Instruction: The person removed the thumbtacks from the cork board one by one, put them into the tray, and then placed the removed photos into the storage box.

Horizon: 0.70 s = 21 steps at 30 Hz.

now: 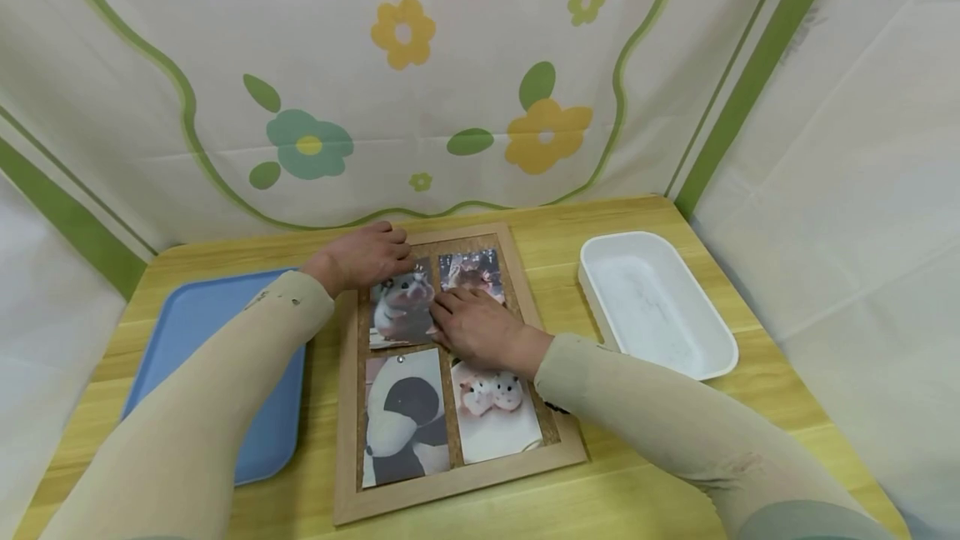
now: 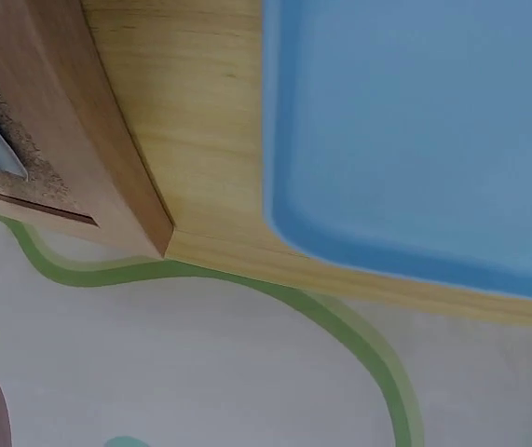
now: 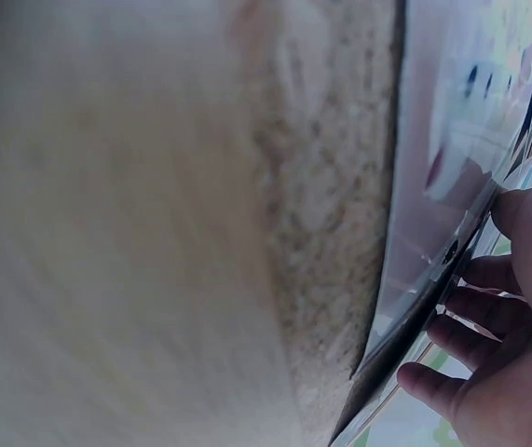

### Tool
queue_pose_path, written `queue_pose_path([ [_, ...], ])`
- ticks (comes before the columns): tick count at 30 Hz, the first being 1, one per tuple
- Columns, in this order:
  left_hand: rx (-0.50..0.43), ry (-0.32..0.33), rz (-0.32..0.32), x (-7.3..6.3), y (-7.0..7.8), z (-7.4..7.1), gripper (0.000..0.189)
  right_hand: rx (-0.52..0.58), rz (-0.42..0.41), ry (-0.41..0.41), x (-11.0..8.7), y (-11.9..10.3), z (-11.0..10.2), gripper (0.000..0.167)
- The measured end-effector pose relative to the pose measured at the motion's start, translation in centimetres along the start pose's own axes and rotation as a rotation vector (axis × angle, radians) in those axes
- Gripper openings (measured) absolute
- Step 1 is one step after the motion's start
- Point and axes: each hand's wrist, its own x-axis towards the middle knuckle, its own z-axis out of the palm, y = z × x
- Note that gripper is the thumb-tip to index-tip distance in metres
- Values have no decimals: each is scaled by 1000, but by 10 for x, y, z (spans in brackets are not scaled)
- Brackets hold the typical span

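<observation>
A wood-framed cork board lies on the table with photo cards pinned in two rows. My left hand is at the top edge of the upper-left hamster photo; its fingertips and anything between them are hidden. My right hand rests across the middle of the board, over the inner edges of the photos. In the right wrist view, its fingers are spread and loosely bent, touching the photos. Below lie a black-and-white plush photo with a small pin at its top and a white hamster photo.
To the left of the board lies a blue tray, partly under my left sleeve. A white plastic tub stands to the right, with a few tiny clear bits on its bottom. A flower-patterned cloth hangs behind the wooden table.
</observation>
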Motion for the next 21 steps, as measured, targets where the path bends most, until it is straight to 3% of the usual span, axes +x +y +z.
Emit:
queue_pose_path([
  [5,69,36,42,2,-2,1,16,1,-4,1,0,0,0,55],
  [9,68,45,51,3,-3,-1,15,-7,-9,5,0,0,0,55],
  [21,63,-20,25,4,-1,-2,21,1,2,20,-1,1,1,55],
])
